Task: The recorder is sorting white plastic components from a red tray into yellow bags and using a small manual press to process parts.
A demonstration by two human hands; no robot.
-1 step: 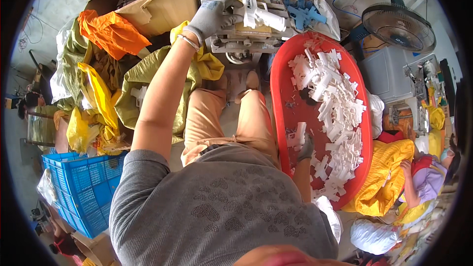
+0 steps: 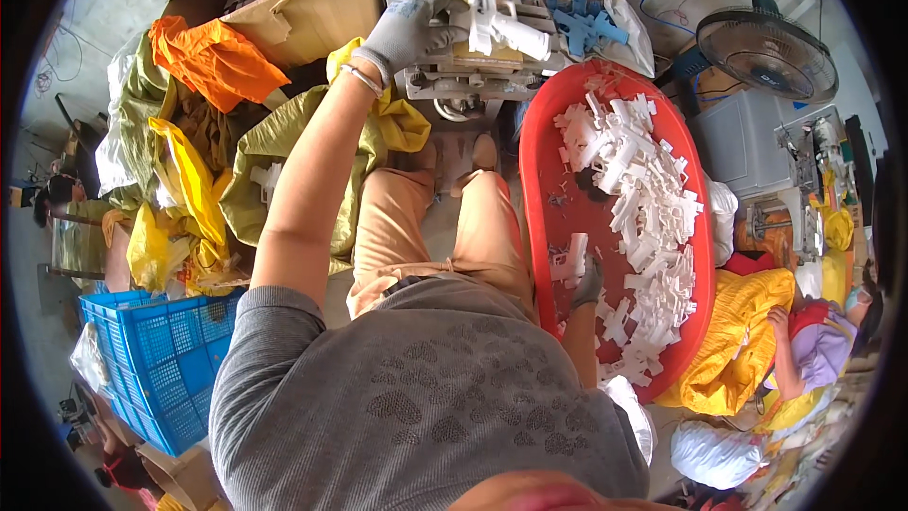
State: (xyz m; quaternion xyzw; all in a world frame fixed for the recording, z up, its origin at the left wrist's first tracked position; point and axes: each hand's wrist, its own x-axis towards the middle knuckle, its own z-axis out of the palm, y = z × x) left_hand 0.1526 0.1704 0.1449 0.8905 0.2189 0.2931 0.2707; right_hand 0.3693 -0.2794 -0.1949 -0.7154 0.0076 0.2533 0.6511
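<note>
My left hand (image 2: 411, 33), in a pale grey glove, reaches up to a small bench machine (image 2: 463, 76) and curls around a white gun-shaped plastic part (image 2: 501, 24) lying on it. A dark grey glove covers my right hand (image 2: 588, 282), which is down in a long red tub (image 2: 541, 180) on my right and grips a white plastic piece (image 2: 570, 260). Many loose white plastic pieces (image 2: 653, 199) fill the rest of the tub. I sit with my knees (image 2: 440, 227) between the machine and my body.
A cardboard box (image 2: 312, 0), orange bags (image 2: 213, 57) and yellow-green sacks (image 2: 284, 142) are piled on the left. A blue crate (image 2: 156, 360) stands lower left. Blue plastic parts (image 2: 586, 28) lie in a white bag. A fan (image 2: 766, 52) and another seated person (image 2: 813, 341) are at the right.
</note>
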